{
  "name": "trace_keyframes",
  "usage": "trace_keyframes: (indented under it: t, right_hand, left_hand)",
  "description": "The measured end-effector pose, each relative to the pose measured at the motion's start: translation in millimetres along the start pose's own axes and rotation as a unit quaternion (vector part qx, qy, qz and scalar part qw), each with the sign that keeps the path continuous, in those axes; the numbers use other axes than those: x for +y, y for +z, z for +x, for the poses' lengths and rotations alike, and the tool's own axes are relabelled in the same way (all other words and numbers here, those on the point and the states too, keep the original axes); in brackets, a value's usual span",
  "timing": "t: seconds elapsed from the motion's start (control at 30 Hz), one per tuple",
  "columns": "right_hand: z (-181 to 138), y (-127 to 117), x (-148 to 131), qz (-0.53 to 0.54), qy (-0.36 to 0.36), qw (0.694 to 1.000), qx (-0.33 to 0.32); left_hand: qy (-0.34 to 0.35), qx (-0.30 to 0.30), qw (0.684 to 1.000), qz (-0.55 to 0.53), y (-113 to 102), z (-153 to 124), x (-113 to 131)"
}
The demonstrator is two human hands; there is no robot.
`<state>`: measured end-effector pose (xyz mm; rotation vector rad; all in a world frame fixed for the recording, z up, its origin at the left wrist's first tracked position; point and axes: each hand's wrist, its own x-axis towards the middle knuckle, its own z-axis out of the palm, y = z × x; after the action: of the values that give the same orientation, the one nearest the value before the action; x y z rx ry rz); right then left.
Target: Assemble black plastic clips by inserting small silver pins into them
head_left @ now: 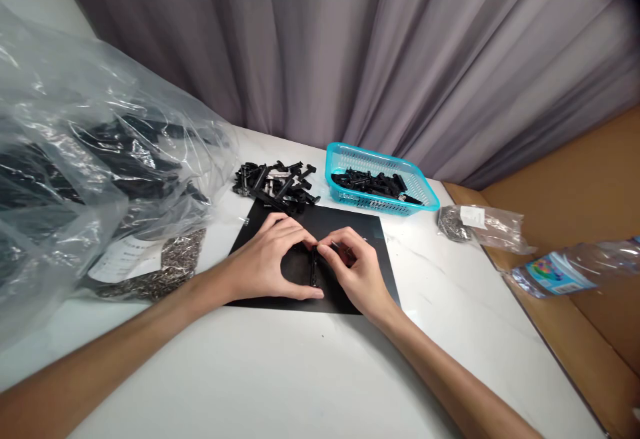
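Over a black mat on the white table, my left hand curls round a narrow black plastic part that stands upright between thumb and fingers. My right hand meets it from the right, fingers pinched on a thin silvery pin at the part's top. A loose pile of similar black parts lies just beyond the mat. Further right, a turquoise basket holds more black parts.
A large clear plastic bag of black parts fills the left side, with a bag of small metal pieces under it. A small bag of metal pieces and a plastic bottle lie right, by a brown cardboard surface. Grey curtain behind.
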<state>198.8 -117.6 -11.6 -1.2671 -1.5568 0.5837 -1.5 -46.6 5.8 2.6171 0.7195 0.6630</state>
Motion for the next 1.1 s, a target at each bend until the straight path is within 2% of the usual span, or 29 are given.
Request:
trace_keyframes:
  t: [0.47, 0.73, 0.97, 1.1]
  right_hand:
    - [-6.6, 4.6, 2.6, -0.185, -0.079, 0.98, 0.003]
    - [-7.2, 6.7, 4.2, -0.29, -0.165, 0.943, 0.019]
    - [-8.0, 5.4, 4.5, -0.327, -0.214, 0.92, 0.009]
    - [-7.9, 0.1, -0.1, -0.308, -0.215, 0.927, -0.013]
  left_hand:
    - [-0.003, -0.005, 1.0, -0.002, -1.8, 0.7, 1.0]
    - [0.011, -0.003, 1.0, 0.003, -0.8, -0.4, 0.3]
    - [0.018, -0.004, 1.0, 0.007, -1.0, 0.2, 1.8]
    - [0.009, -0.005, 1.0, 0.001, -0.5, 1.4, 2.7]
